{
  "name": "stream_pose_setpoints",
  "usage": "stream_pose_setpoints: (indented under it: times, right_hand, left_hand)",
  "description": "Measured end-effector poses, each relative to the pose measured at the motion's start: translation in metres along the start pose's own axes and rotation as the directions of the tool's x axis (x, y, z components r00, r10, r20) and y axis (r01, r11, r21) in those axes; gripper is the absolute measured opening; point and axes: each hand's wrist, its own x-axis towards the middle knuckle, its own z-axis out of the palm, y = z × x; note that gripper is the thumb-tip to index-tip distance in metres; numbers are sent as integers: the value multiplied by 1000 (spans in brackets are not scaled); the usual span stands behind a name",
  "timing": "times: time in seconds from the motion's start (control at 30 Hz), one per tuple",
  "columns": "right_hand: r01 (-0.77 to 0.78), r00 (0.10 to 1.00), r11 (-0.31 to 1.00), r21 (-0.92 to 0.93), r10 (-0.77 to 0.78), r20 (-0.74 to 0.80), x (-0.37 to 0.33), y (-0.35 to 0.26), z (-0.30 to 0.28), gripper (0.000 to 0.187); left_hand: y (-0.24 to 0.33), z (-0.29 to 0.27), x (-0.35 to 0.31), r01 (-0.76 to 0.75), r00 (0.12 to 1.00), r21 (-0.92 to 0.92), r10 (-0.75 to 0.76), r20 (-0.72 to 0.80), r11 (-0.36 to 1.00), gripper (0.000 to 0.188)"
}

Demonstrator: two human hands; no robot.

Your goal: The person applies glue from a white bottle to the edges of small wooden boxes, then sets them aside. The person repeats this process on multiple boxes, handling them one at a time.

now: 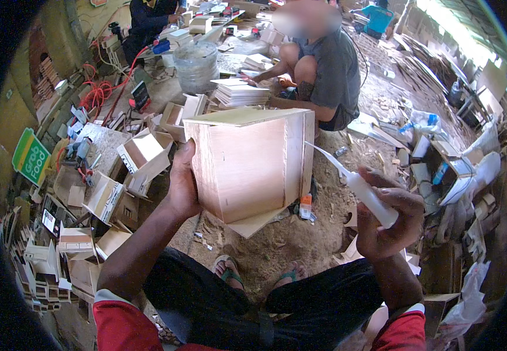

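Our left hand [184, 190] grips a pale, tapered plywood box [250, 167] by its left side, raised in front of us. Our right hand [395, 225] is curled closed around a white plastic bottle [373, 200], its thin nozzle reaching the box's right-hand edge. We cannot tell how full the bottle is. Beyond stands a translucent round plastic tub [197, 73], contents unclear. A gap of brown sandy ground [331, 193] shows between box and right hand.
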Motion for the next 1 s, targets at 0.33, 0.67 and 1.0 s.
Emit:
stream_pose_setpoints:
  times: [0.33,0.67,1.0]
  right_hand:
    - [-146,953,989,20,146,-267,5,3,-28,39]
    - [-408,912,684,605,340,230,-86,-94,-18,92]
    - [-325,884,516,793,464,61,-128,-90,11,35]
  left_hand:
    - [0,0,6,385,921,184,-365,-137,904,69]
    - [-51,-72,30,352,933,481,-263,-244,803,53]
    - [-139,3,73,550,834,514,-402,-379,658,62]
